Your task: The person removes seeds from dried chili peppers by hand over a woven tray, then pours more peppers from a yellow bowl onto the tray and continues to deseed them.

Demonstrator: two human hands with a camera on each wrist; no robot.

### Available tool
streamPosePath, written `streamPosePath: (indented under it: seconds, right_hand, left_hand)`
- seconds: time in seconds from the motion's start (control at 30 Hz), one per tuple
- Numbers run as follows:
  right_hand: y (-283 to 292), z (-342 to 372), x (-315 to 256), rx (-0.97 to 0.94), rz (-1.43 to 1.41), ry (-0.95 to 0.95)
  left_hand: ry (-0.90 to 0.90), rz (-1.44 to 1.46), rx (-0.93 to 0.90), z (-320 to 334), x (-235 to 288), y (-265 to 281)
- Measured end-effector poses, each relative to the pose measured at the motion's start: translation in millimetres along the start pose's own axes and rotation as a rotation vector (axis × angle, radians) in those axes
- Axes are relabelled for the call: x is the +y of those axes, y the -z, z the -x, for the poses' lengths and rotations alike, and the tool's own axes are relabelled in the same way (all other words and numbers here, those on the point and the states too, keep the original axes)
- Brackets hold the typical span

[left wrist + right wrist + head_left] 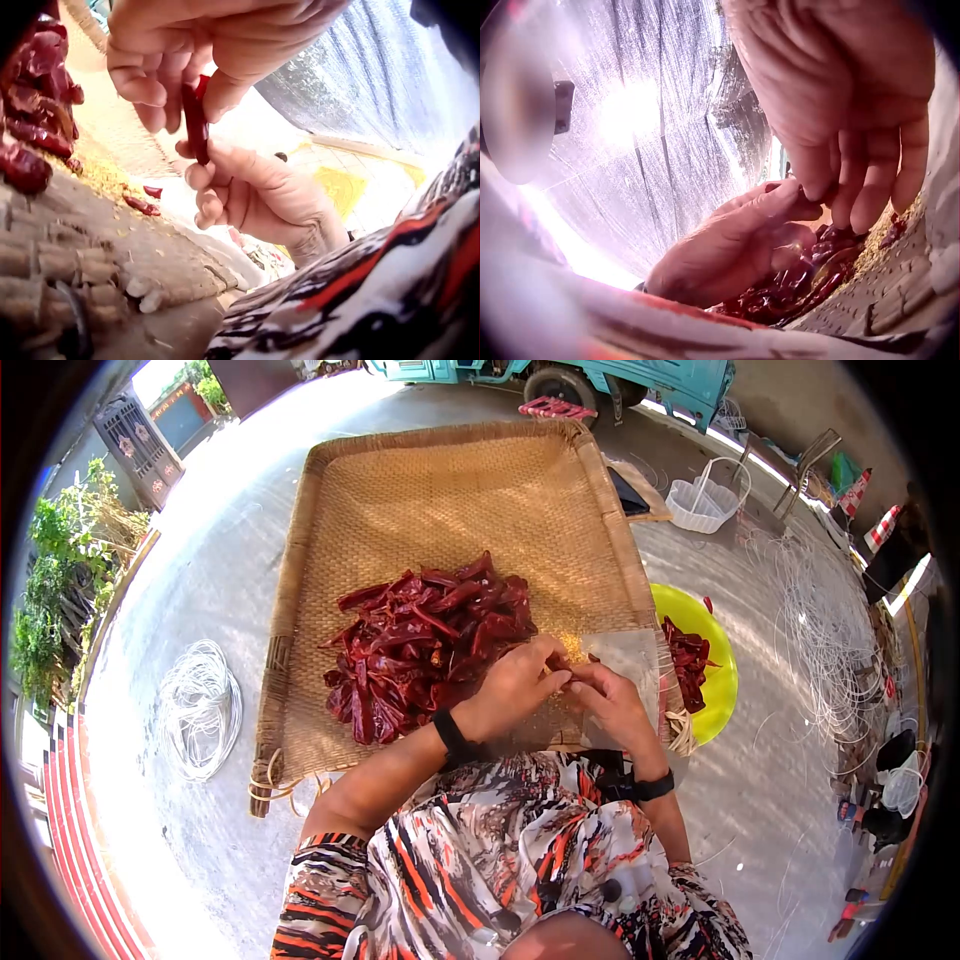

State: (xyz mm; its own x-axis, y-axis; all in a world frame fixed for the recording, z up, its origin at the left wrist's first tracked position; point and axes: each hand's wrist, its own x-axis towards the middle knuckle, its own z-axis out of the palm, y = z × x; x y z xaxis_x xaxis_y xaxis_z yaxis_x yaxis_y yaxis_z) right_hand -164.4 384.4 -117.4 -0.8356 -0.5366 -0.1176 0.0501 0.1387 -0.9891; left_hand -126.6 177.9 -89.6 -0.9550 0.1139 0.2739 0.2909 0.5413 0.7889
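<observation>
A dried red chili (196, 124) is held between both hands over the front right of the woven tray. My left hand (508, 692) pinches its upper end between thumb and fingers in the left wrist view. From below, my right hand (612, 708) pinches the other end. To the left of the hands lies a heap of dark red chilies (430, 645) on the tray (450, 490). Yellow seeds (105, 180) are scattered beside the heap, with small chili pieces (142, 205) near them. In the right wrist view the fingers mostly hide the held chili.
A yellow-green basin (722, 660) holding more chilies (690, 665) stands right of the tray. A pale sheet (640, 650) lies on the tray's front right corner. White cord lies coiled (200, 710) on the left floor and loose (825, 630) on the right. A white basket (700, 505) stands behind.
</observation>
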Motion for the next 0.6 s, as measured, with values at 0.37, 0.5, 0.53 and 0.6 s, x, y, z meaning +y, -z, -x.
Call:
streamPosePath:
  seconds: [0.37, 0.5, 0.53, 0.6]
  right_hand:
    - [71, 9, 0, 0.454, -0.739, 0.070]
    - [60, 11, 3, 0.324, -0.498, -0.071]
    - [54, 10, -3, 0.271, -0.445, -0.049]
    - [42, 10, -11, 0.163, -0.338, -0.011]
  left_hand:
    - [0.028, -1.012, 0.225, 14, -29, 112]
    - [-0.015, -0.979, 0.283, 13, -25, 117]
    - [-0.014, -0.916, 0.247, 11, -12, 115]
    - [-0.006, -0.788, 0.173, 11, 12, 108]
